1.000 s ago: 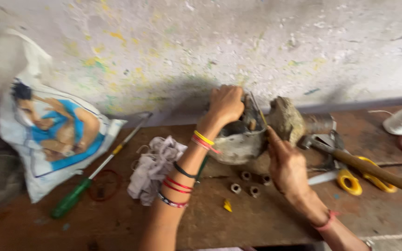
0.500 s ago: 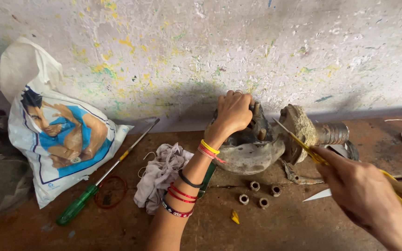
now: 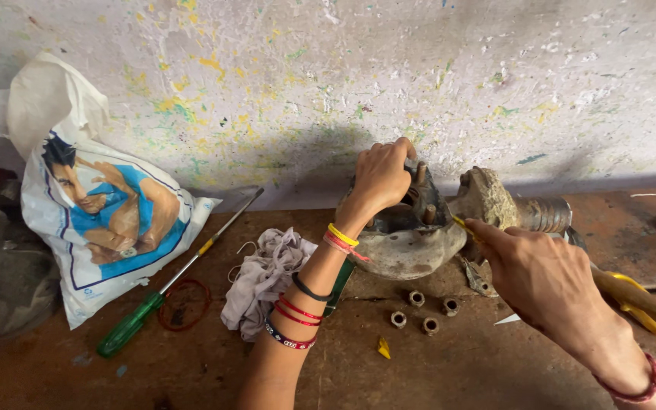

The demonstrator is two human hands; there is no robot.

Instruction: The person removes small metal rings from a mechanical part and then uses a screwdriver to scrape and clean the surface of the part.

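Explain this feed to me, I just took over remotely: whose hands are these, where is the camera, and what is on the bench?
The camera sits on the person's head, looking down at their own bare hands. The left hand grips the top of a grimy metal casting with studs. The right hand holds a thin yellow tool against it. On the brown bench lie four small metal nuts, a grey rag, a green-handled screwdriver, a red ring, a printed plastic bag and yellow-handled scissors.
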